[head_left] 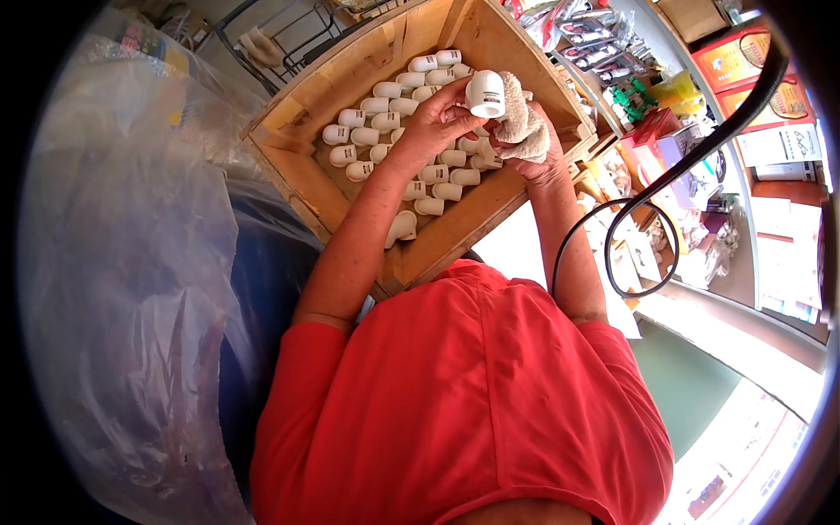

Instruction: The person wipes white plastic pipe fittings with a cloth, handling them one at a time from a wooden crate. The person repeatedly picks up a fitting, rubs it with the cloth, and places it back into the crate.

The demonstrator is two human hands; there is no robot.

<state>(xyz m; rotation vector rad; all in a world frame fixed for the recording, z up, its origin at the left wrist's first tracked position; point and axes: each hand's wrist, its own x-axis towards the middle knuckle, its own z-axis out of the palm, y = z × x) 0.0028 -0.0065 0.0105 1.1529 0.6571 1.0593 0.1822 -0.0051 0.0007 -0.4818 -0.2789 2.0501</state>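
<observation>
One white fitting (pixel 486 94) is raised above the box (pixel 376 61), and the work on it looks under way, with the cloth (pixel 522 133) against its right side. Many other fittings (pixel 365 136) lie in loose rows inside the box; which are done and which are left, I cannot tell. The left hand (pixel 440 118) slants in over the box, fingers pinching the raised piece; the right hand (pixel 538 164), over the box's right part, grips the bunched cloth. Both forearms (pixel 367 206) reach forward across the box's near side
</observation>
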